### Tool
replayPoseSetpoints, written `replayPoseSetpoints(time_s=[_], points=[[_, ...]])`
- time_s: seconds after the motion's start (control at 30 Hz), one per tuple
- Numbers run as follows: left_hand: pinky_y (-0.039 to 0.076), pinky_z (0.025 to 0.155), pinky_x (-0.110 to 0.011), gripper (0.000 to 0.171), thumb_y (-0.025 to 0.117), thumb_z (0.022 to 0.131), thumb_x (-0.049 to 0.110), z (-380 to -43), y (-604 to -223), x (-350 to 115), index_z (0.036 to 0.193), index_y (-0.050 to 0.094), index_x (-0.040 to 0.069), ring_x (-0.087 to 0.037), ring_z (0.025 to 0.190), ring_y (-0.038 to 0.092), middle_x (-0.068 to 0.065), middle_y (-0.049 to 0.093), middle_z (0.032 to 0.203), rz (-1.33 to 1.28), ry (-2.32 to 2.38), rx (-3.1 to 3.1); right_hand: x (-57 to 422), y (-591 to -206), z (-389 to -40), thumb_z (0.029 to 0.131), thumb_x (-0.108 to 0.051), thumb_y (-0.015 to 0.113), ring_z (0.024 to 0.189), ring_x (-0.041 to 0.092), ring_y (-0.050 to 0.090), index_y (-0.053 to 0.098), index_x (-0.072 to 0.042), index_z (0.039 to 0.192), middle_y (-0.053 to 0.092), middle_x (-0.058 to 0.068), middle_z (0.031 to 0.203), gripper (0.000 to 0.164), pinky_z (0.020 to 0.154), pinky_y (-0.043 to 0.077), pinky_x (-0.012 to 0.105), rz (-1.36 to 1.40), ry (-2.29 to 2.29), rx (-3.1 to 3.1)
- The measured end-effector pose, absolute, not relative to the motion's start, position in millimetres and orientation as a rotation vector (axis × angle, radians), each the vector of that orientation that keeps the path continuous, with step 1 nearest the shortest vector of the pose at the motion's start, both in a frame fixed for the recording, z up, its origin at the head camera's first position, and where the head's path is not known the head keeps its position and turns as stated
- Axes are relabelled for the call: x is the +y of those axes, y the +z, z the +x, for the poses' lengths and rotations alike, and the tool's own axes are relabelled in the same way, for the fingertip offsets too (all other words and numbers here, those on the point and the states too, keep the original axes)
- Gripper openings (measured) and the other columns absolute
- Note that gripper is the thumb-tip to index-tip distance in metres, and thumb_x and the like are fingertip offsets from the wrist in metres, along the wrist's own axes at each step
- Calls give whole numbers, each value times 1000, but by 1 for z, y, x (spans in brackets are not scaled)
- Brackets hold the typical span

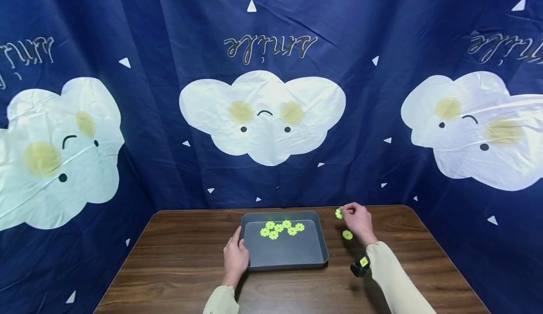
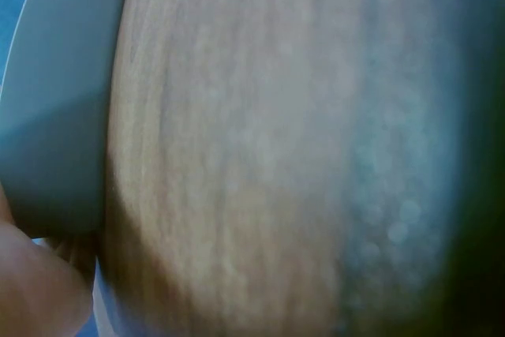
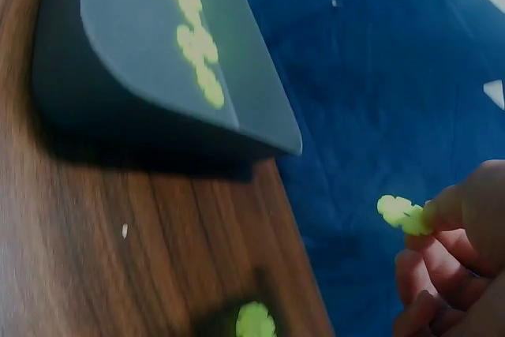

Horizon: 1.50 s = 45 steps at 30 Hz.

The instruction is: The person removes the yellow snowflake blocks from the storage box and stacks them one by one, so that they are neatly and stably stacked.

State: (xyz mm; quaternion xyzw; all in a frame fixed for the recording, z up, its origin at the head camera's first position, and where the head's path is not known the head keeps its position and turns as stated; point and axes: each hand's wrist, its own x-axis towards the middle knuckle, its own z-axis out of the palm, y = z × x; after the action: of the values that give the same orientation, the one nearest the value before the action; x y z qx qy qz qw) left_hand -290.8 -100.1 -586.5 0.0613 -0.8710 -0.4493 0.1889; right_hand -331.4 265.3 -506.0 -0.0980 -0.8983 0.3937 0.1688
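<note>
My right hand pinches a yellow-green flower-shaped disc between thumb and fingertips, to the right of the dark grey tray. In the right wrist view this notched disc sticks out from the fingertips. A second such disc lies on the table beside that hand, nearer to me. Inside the tray, several matching discs lie close together in a zigzag towards its far side. My left hand rests along the tray's left wall, its fingers mostly straight; the left wrist view shows the thumb at the tray's outer wall.
The tray stands on a brown wood-grain table. Blue curtains with white clouds hang close behind and at both sides of it. A black wrist device sits on the right wrist. A tiny pale speck lies on the wood.
</note>
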Motion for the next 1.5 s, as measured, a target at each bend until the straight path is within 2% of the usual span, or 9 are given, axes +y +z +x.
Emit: replayPoseSetpoints(time_s=[0.27, 0.43, 0.7, 1.0, 1.23, 1.5], points=[[47, 106, -59, 45, 51, 100, -3, -291, -585, -100, 144, 52, -2, -47, 126, 57, -31, 59, 136, 185, -1273, -2463, 287, -519, -324, 96, -25, 64, 92, 34, 65, 72, 0, 97, 72, 13, 90, 26, 77, 49, 40, -385, 1116, -2618], [47, 106, -59, 45, 50, 100, -3, -292, -585, -99, 145, 52, -2, -47, 126, 57, -31, 59, 136, 193, -1278, -2467, 295, -533, -320, 97, -25, 63, 98, 36, 63, 73, 1, 100, 72, 16, 98, 27, 82, 49, 42, -422, 1163, -2661], [46, 106, -59, 45, 51, 100, -2, -291, -585, -100, 145, 52, -2, -47, 126, 57, -31, 59, 136, 201, -1277, -2465, 300, -551, -314, 97, -24, 65, 92, 31, 62, 72, 1, 98, 72, 16, 98, 26, 74, 45, 33, -445, 1224, -2712], [47, 106, -59, 44, 50, 100, -2, -291, -586, -100, 145, 52, -2, -47, 126, 58, -31, 60, 135, 189, -1281, -2453, 298, -560, -313, 95, -24, 65, 95, 33, 64, 73, -2, 93, 72, 14, 96, 23, 80, 49, 41, -422, 1157, -2743], [47, 105, -59, 45, 51, 100, -2, -292, -587, -101, 145, 52, -2, -46, 126, 58, -30, 60, 136, 199, -1280, -2456, 296, -559, -310, 94, -25, 65, 87, 31, 64, 71, -4, 88, 71, 12, 90, 22, 72, 48, 37, -428, 1078, -2763], [47, 106, -59, 45, 51, 101, -2, -293, -587, -101, 145, 51, -2, -46, 127, 57, -30, 59, 138, 189, -1289, -2459, 295, -562, -312, 94, -24, 65, 84, 30, 62, 71, -2, 91, 71, 13, 91, 23, 69, 46, 35, -449, 1063, -2782]])
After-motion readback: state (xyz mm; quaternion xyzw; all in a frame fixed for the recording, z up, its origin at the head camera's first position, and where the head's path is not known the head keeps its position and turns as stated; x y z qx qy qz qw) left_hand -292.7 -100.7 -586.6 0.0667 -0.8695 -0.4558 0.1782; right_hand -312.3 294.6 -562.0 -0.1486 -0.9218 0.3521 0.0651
